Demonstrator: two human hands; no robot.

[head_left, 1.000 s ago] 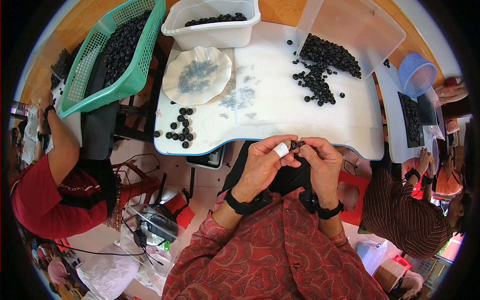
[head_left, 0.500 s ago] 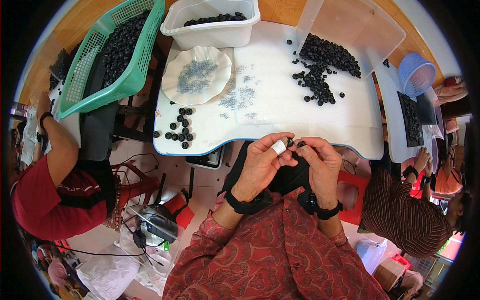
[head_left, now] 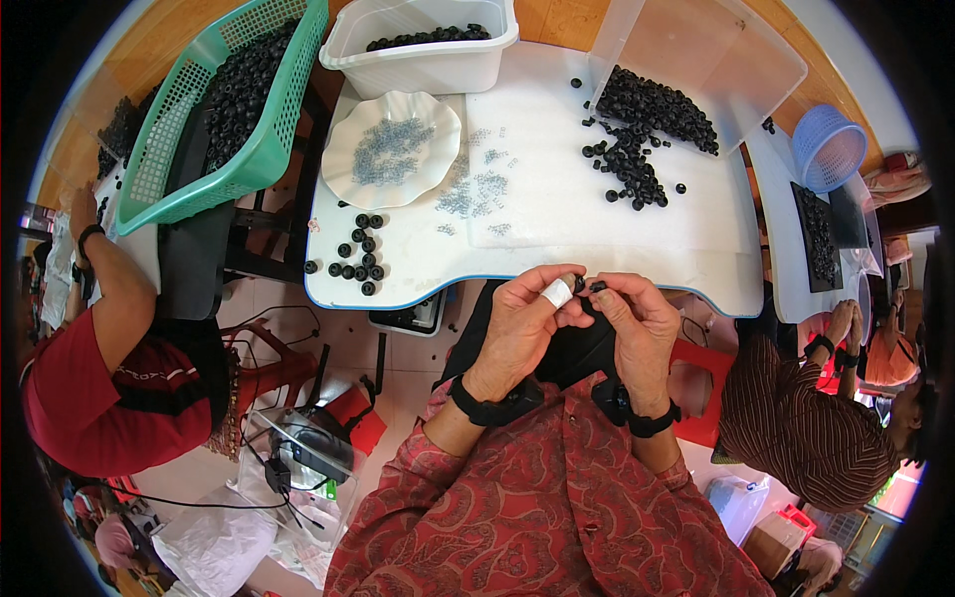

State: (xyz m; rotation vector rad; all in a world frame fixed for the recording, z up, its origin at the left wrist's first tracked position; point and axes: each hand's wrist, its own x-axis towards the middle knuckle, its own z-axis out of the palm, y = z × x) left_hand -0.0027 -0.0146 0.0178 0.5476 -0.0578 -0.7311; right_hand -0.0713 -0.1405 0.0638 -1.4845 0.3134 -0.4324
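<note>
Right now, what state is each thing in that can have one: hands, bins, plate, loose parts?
left hand: pinching a small black ring
right hand: fingertips at the same ring
green basket: tilted, filled with black rings
white tub: upright, partly filled
clear bin: tipped, black rings spilling onto the table
white plate: flat, holds small grey pieces
blue basket: on its side

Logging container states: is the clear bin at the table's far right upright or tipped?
Tipped. The clear bin lies on its side, black rings spilling from its mouth onto the white table.
</note>
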